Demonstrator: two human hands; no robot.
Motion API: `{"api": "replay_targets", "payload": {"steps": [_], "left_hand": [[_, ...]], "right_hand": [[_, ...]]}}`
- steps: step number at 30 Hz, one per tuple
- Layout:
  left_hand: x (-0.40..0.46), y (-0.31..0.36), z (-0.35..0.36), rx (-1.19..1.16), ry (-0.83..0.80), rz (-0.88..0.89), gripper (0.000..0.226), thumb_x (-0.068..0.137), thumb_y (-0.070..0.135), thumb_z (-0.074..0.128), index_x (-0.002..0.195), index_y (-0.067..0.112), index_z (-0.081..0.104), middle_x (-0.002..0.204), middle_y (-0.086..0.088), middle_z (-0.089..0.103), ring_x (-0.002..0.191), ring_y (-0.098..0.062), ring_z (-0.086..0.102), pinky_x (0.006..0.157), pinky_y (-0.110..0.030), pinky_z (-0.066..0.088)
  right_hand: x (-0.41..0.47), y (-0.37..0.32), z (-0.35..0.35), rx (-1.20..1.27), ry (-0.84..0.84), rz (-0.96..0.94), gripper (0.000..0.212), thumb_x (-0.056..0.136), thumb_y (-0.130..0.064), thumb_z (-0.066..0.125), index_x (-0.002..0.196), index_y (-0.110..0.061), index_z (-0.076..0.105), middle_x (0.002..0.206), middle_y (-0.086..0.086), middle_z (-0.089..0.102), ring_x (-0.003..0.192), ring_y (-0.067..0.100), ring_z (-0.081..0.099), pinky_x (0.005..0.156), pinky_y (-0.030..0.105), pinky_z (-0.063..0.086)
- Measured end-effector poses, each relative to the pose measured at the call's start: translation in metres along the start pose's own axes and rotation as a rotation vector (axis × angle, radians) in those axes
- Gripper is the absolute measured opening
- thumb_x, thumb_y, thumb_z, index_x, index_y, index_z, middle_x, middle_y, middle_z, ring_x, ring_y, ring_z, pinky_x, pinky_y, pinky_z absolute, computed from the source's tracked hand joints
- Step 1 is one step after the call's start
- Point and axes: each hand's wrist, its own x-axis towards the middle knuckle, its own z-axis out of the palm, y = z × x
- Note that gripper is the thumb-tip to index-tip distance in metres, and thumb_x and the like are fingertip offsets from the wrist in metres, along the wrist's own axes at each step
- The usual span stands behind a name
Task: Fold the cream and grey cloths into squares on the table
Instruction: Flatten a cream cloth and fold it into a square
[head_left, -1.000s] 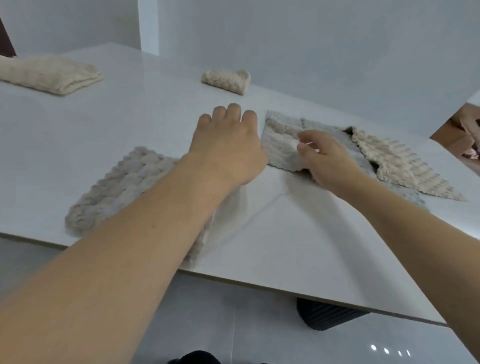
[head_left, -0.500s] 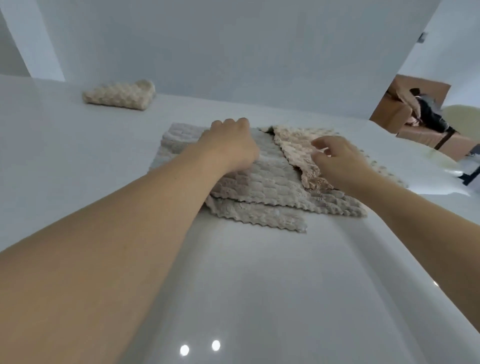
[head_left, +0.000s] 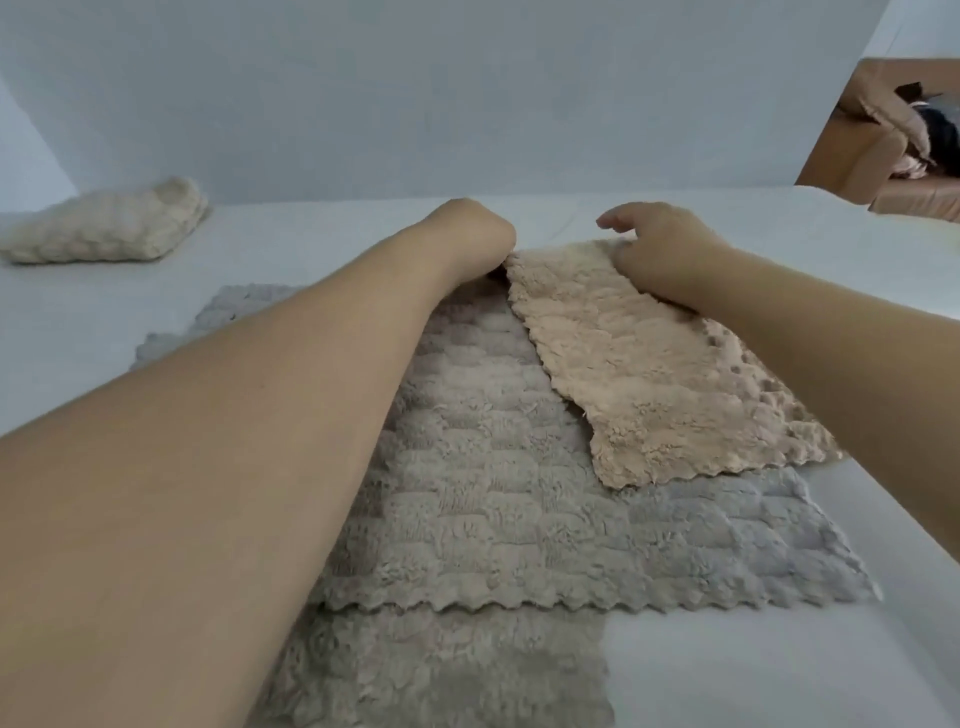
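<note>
Two hands were at work at the far edge of the cloths on the white counter (head_left: 727, 675). A beige cream cloth (head_left: 639, 384) lay slantwise over the right part of a grey cloth (head_left: 493, 519), which was spread flat with its scalloped hem toward the camera. Under that hem, another grey layer (head_left: 441, 670) reached nearer still, and whether it belonged to the same cloth or was a separate one could not be told.

Over on the left, the left hand (head_left: 480, 234) reached across the grey cloth to the cream cloth's far left corner. Its fingers were bent away behind the wrist, so their grip could not be judged. On the right, the right hand (head_left: 660, 249) sat on the cream cloth's far edge, fingers (head_left: 615, 221) curled loosely above the counter, the cloth's rim bunched up against the hand. Whether it actually pinched the fabric was not clear from this angle.

Well apart, far left, a folded cream cloth (head_left: 109, 226) rested in a plump bundle on the counter. Beyond the counter's right corner stood a brown sofa (head_left: 872, 156) with dark items on it.
</note>
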Motion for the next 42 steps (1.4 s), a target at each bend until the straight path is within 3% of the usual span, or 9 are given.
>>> {"api": "replay_targets", "payload": {"steps": [5,11,14,21,26,31,37,39,42], "left_hand": [[0.024,0.0,0.009,0.108,-0.063,-0.004,0.009,0.088,0.02,0.058,0.092,0.012,0.057,0.085,-0.003,0.05,0.072,-0.021,0.046,0.06,-0.029,0.038],[0.034,0.009,0.015,0.031,-0.032,-0.022,0.022,0.082,0.02,0.06,0.1,0.009,0.067,0.098,-0.008,0.068,0.081,-0.024,0.058,0.071,-0.034,0.047],[0.032,0.016,0.022,-0.046,-0.035,-0.028,0.024,0.084,0.022,0.062,0.103,0.009,0.067,0.103,-0.011,0.069,0.085,-0.023,0.062,0.07,-0.031,0.047],[0.01,0.042,0.022,-0.135,0.114,0.028,0.011,0.085,0.002,0.047,0.086,0.012,0.048,0.071,-0.003,0.043,0.059,-0.021,0.041,0.053,-0.027,0.032],[0.001,0.065,-0.018,-0.023,0.505,0.178,0.02,0.076,-0.003,0.037,0.085,0.015,0.037,0.076,0.005,0.034,0.064,-0.012,0.03,0.054,-0.028,0.023],[-0.027,0.093,-0.073,-0.073,0.829,0.552,0.032,0.07,-0.001,0.03,0.075,0.03,0.024,0.078,0.006,0.039,0.072,-0.011,0.043,0.058,-0.03,0.029],[-0.089,0.051,-0.057,0.008,0.631,0.63,0.017,0.066,-0.004,0.038,0.071,0.012,0.036,0.075,-0.017,0.051,0.072,-0.029,0.049,0.059,-0.044,0.036],[-0.111,0.034,-0.043,-0.052,0.339,0.49,0.019,0.064,0.001,0.043,0.061,0.017,0.032,0.06,-0.007,0.038,0.057,-0.02,0.037,0.052,-0.036,0.026],[-0.141,0.019,-0.023,0.092,-0.242,0.213,0.02,0.071,0.006,0.054,0.058,0.02,0.046,0.057,0.003,0.043,0.05,-0.009,0.04,0.05,-0.027,0.032]], "right_hand": [[0.031,0.007,0.011,-0.127,-0.088,-0.038,0.033,0.086,-0.026,0.045,0.116,-0.022,0.058,0.124,0.006,0.05,0.116,0.031,0.044,0.098,0.041,0.039],[0.047,0.017,0.011,-0.07,-0.027,-0.16,0.016,0.085,-0.035,0.052,0.079,-0.022,0.044,0.088,-0.001,0.049,0.087,0.025,0.046,0.069,0.034,0.035],[0.044,0.025,0.006,0.087,0.045,-0.201,0.009,0.08,-0.021,0.049,0.088,-0.021,0.046,0.083,-0.002,0.054,0.08,0.025,0.05,0.061,0.033,0.036],[0.031,0.036,-0.025,-0.057,0.097,-0.265,0.025,0.091,-0.026,0.053,0.115,-0.017,0.051,0.095,0.0,0.054,0.091,0.024,0.049,0.086,0.035,0.032],[0.039,0.031,-0.059,-0.09,0.339,-0.224,0.025,0.085,-0.009,0.049,0.107,-0.018,0.058,0.11,0.007,0.053,0.106,0.029,0.05,0.088,0.034,0.031],[0.019,0.0,-0.111,0.443,0.735,-0.325,0.034,0.079,-0.001,0.036,0.105,-0.013,0.055,0.095,-0.006,0.056,0.086,0.016,0.053,0.076,0.031,0.043],[-0.042,-0.006,-0.096,0.682,0.366,-0.32,0.032,0.078,0.005,0.039,0.086,-0.012,0.065,0.055,-0.014,0.043,0.046,0.001,0.039,0.046,0.013,0.029],[-0.06,0.006,-0.091,0.552,-0.027,-0.224,0.024,0.078,0.001,0.045,0.077,-0.013,0.064,0.057,-0.007,0.048,0.049,0.005,0.043,0.041,0.019,0.035],[-0.076,0.026,-0.086,0.233,-0.557,-0.109,0.005,0.072,-0.009,0.057,0.068,-0.009,0.059,0.065,0.006,0.052,0.065,0.02,0.046,0.065,0.033,0.038]]}}
